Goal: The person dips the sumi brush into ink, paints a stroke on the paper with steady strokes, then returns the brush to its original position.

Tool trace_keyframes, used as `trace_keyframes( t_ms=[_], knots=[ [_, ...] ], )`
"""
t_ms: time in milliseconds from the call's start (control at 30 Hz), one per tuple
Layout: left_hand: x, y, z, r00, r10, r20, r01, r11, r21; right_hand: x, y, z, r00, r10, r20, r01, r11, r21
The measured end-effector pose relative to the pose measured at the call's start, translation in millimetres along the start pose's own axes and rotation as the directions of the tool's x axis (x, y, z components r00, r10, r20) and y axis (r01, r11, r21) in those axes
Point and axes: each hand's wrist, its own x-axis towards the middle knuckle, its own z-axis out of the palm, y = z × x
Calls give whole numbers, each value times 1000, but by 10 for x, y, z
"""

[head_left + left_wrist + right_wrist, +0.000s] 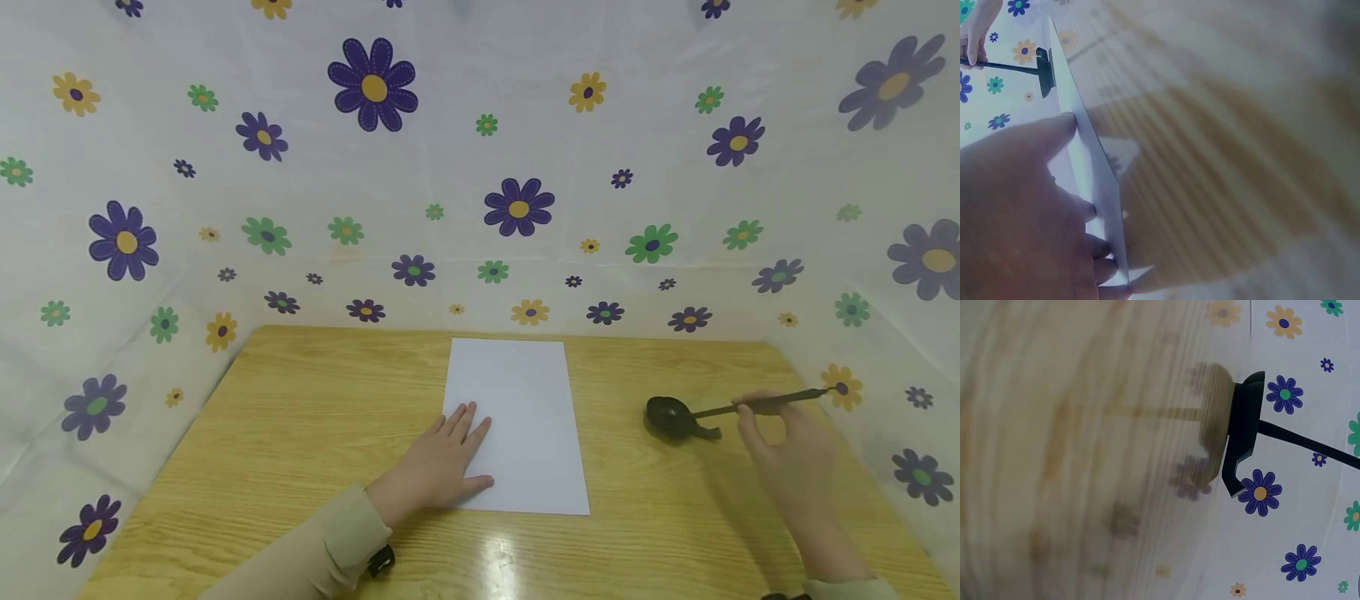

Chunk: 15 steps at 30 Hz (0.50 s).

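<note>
A white sheet of paper lies upright in the middle of the table. My left hand rests on its lower left part, fingers straight and spread. To the right, my right hand pinches the dark handle of a slender brush between thumb and fingers. The brush slants down leftward into a small black dish with a curved tail, which sits on the table. In the right wrist view the brush handle enters the dish from the side; its tip is hidden inside.
The wood-grain table has a glossy top that reflects light near its front. White flowered cloth walls it in at the back, left and right. A black band shows at the left sleeve cuff.
</note>
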Motion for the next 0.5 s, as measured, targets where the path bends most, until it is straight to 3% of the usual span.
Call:
trace_keyframes(
  t_ms=[500],
  knots=[
    [4, -12, -19, 1000, 0, 31, 0, 1000, 6, -13, 48, -50, 991, 87, -98, -83, 996, 44]
  ],
)
